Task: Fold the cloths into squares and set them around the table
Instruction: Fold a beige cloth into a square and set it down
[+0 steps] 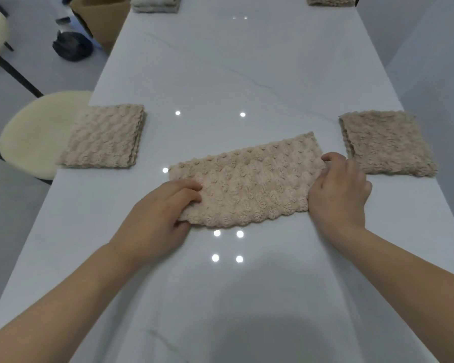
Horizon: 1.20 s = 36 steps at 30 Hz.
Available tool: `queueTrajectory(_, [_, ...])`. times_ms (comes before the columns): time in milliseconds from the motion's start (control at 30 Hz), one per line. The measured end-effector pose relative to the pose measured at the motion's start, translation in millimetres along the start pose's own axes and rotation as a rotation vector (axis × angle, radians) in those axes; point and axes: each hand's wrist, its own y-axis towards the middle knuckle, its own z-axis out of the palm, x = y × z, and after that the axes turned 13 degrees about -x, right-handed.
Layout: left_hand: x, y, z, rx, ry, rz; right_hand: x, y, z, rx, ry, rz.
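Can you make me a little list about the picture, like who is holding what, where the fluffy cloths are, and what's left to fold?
table: white table
being folded: middle cloth, a long rectangle
left hand: grips its left end
right hand: grips its right end
done squares: left folded cloth, right folded cloth
far end: grey folded cloth, beige cloth
beside table: cream chair

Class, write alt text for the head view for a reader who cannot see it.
Two hands grip the ends of a half-folded beige cloth on a white table: left hand at its left end, right hand at its right. Folded squares lie at the left edge and right edge.
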Motion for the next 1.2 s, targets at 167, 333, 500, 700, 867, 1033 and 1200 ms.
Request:
queueTrajectory(167, [-34.9,4.2,-4.2,0.095,0.033,0.309,-2.2,1.6,-1.4,0.042,0.133,-0.008])
queueTrajectory(333, [-45.1,-23.1,8.5,0.122,-0.078,0.288,-0.7,1.6,-6.7,0.063,0.257,-0.005])
queueTrajectory(500, [-9.6,-22.1,-12.9,0.008,-0.052,-0.028,-0.4,2.1,-8.6,0.091,0.252,-0.003])
queueTrajectory(700, [-45.3,16.8,-51.9,0.164,-0.172,0.045,1.3,3.1,-11.6,0.089,0.325,-0.004])
queueTrajectory(867, [-66.1,72.5,-58.8,0.380,-0.274,-0.174,-0.1,4.2,-11.1,0.086,0.443,0.006])
queueTrajectory(1033, [-66.5,113.3,-5.6,0.132,-0.542,-0.339,-5.2,5.2,-7.8,0.082,0.534,0.048])
queueTrajectory(1200, [-62.7,127.9,46.7,0.137,-0.563,-0.415,-8.0,4.5,-9.7,0.060,0.644,0.095])
